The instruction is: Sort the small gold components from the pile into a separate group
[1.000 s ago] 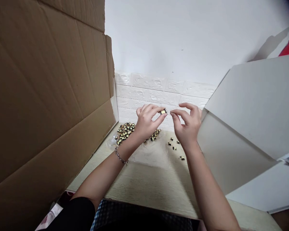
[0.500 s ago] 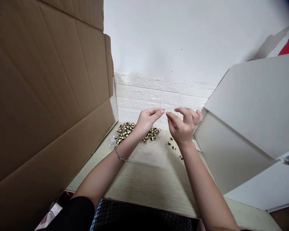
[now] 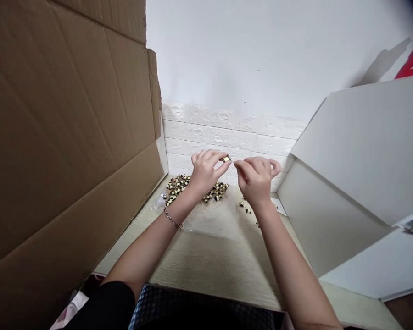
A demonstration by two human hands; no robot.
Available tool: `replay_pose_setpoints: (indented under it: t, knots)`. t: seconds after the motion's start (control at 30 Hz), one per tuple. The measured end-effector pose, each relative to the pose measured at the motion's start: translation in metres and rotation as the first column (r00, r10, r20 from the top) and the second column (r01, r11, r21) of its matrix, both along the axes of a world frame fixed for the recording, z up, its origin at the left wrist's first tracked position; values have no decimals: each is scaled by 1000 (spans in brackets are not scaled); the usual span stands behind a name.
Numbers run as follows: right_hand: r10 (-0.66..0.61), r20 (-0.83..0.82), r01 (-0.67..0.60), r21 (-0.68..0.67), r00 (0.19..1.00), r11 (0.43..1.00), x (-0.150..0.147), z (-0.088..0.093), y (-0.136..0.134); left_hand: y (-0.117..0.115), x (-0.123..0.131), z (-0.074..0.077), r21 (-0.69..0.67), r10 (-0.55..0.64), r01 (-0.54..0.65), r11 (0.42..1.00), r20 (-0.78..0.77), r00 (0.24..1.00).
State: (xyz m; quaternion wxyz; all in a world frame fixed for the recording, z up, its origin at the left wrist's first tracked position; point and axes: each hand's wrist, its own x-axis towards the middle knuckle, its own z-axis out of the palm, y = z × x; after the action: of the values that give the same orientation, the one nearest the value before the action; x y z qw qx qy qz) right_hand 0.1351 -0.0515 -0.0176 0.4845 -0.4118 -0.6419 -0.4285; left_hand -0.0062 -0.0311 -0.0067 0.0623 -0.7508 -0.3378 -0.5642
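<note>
My left hand (image 3: 206, 172) pinches a small transformer (image 3: 226, 159) by its edges between thumb and fingers, its yellow-wrapped middle and dark ends showing. Just right of it, my right hand (image 3: 256, 176) is closed, thumb and index fingertip pressed together near the piece. Whatever lies in that pinch is too small to make out. Below the left hand, a pile of similar yellow-and-black transformers (image 3: 179, 185) rests on a clear plastic sheet (image 3: 213, 220). Several loose ones (image 3: 248, 211) lie on the table by my right wrist.
A tall cardboard panel (image 3: 72, 114) walls off the left side. White panels (image 3: 361, 151) stand at the right. Behind the pale wooden table (image 3: 213, 266) is a white brick-patterned wall (image 3: 209, 117). A white paper piece (image 3: 278, 206) lies beside the right forearm.
The left hand has turned and its fingers lifted, so the transformer in its pinch now shows. My right hand has shifted slightly left, with its other fingers curled in more.
</note>
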Motion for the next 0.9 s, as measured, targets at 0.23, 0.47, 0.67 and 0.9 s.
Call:
replay_pose_setpoints:
  t: [0.23, 0.47, 0.67, 0.9]
  knots:
    - [-39, 39, 39, 2, 998, 999, 1, 1, -1, 4, -2, -4, 118, 89, -75, 990, -116, 989]
    - [-43, 41, 43, 3, 998, 999, 0, 5, -4, 3, -3, -4, 154, 94, -64, 986, -195, 976]
    - [-17, -6, 17, -40, 1000, 999, 0, 6, -5, 1, 0, -5, 143, 81, -49, 988, -224, 971]
    - [-11, -19, 10, -60, 1000, 998, 2, 7, -4, 1, 1, -7, 161, 39, -3, 987, -220, 975]
